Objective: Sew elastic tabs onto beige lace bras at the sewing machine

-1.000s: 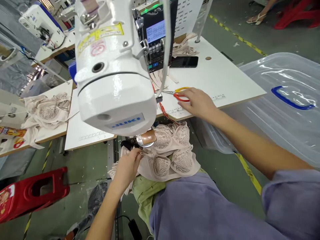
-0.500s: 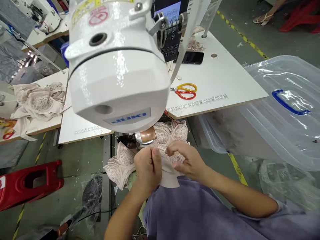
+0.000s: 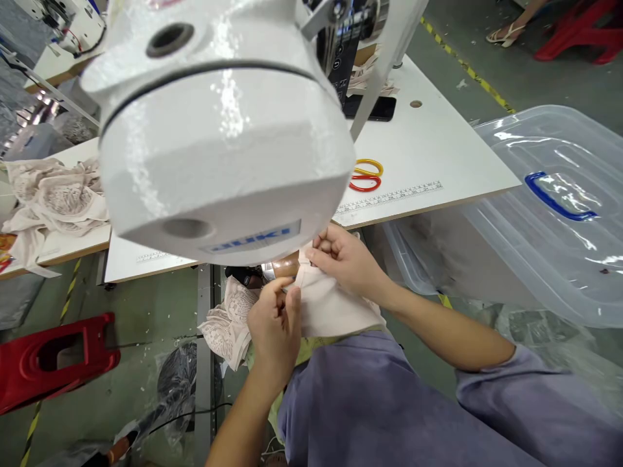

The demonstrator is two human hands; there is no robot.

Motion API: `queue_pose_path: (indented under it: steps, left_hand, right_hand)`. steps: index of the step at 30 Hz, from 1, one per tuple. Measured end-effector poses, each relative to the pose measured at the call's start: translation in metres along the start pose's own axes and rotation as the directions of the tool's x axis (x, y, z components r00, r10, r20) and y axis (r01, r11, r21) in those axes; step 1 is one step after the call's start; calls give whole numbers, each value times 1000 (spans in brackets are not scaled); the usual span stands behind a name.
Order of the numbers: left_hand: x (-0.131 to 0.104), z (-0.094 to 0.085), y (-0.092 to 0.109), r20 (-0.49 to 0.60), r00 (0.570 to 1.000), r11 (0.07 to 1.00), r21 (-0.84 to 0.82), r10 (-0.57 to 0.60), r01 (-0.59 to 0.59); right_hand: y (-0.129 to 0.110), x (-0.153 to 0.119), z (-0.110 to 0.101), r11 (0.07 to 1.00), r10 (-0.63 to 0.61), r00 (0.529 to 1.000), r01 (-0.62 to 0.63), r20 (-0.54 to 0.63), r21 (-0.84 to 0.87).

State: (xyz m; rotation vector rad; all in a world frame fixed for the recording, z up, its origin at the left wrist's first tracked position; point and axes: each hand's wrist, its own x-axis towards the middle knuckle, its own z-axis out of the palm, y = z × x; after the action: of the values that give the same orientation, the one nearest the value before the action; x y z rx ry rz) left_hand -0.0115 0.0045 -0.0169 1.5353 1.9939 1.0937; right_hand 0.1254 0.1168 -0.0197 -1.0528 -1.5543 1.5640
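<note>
While left hand (image 3: pixel 275 329) and right hand (image 3: pixel 351 267) pinch its edge, beige garment (image 3: pixel 333 310) between them, draping down

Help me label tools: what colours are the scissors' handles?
The scissors' handles are one yellow, one red, seen in the head view.

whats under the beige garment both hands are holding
A strip of green cloth shows along the lower edge of the beige garment, which the left hand and right hand hold. Whatever lies beneath its middle is covered and cannot be seen.
</note>
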Motion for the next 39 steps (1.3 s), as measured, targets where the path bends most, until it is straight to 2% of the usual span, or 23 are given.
queue_pose_path:
  steps: [2,4,6,9,14,25,30,35,39]
  left_hand:
    - [1,-3,-10,-1,993,982,150,119,-117]
    - [5,-3,-16,13,971,926,300,238,-230]
    - [9,-3,-18,5,953,870,407,303,-279]
    - [16,-4,-17,-6,959,852,460,284,-249]
    - [21,-10,-15,7,966,855,463,259,-233]
    - [24,-12,-17,24,960,846,468,277,-256]
    - [23,-15,-16,39,939,803,507,342,-314]
    - [22,-19,-21,4,924,758,571,383,-317]
    - [23,-20,-26,31,899,724,581,436,-371]
  right_hand:
    - [-1,15,-3,996,-19,1000,20,19,-84]
    - [0,29,-6,987,-69,996,76,54,-138]
    - [-1,40,-7,972,-130,987,146,95,-184]
    - [-3,50,-8,941,-183,973,214,140,-263]
    - [-10,56,-6,914,-172,973,216,155,-343]
    - [-10,57,-3,923,-149,979,188,141,-334]
    - [-8,58,-3,931,-176,978,202,112,-304]
    - [-5,59,-6,932,-191,972,224,139,-285]
    - [-2,57,-8,938,-202,972,226,116,-262]
